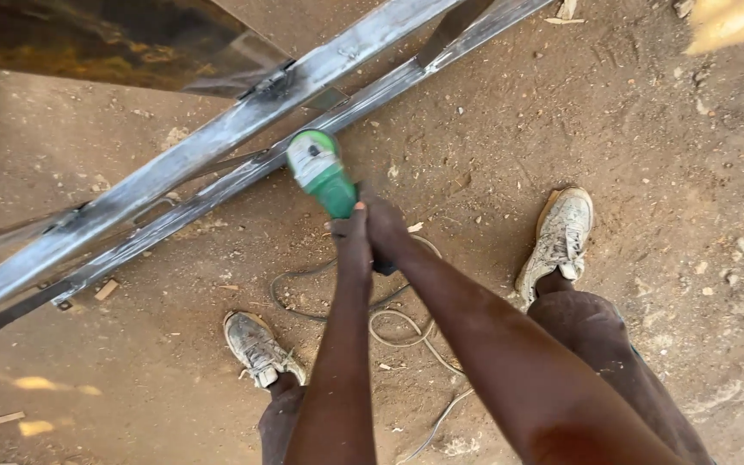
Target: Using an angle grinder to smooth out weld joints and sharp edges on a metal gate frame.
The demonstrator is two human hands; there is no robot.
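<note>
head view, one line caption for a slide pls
Both hands, left hand and right hand, grip a green angle grinder against a metal frame over dirt ground.

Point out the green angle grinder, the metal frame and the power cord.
green angle grinder (325,176), head view, on its green body.
metal frame (191,155), head view, on the upper bar.
power cord (406,331), head view, on a loop on the ground.

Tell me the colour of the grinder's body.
Green, with a white label patch on the angle grinder; the head view shows it.
</note>
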